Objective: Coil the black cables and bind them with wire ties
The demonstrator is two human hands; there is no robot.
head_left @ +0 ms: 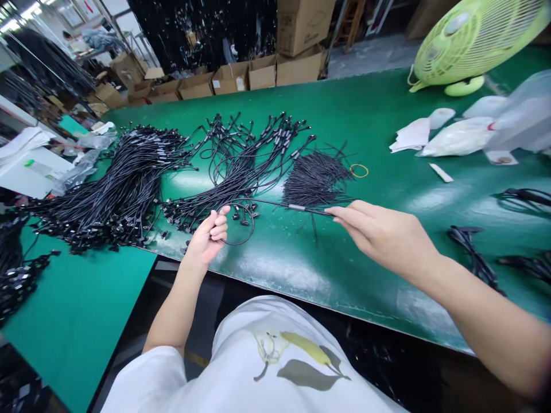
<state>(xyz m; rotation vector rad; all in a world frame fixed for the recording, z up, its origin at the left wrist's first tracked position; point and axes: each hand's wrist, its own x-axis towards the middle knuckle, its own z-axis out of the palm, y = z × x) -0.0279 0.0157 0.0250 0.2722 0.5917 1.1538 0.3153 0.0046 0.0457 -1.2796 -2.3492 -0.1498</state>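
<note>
A thin black cable (pixel 271 201) with a grey sleeve near one end is stretched between my two hands. My left hand (pixel 210 234) is closed around it, and a loop of the cable hangs just to the right of the fingers. At the sleeved end, my right hand (pixel 374 232) pinches the cable with fingers pressed together; the very tip is hidden by them. Behind the cable lies a pile of short black ties (pixel 316 178). Beyond my left hand a bundle of similar black cables (pixel 241 178) is spread out, connectors towards me.
A larger heap of black cables (pixel 133 166) covers the left of the green table (pixel 365 115). At the right are a yellow-green fan (pixel 473 40), plastic bags (pixel 460 137), a yellow ring (pixel 359 170) and coiled cables (pixel 473 252). Cardboard boxes (pixel 231 78) line the far edge.
</note>
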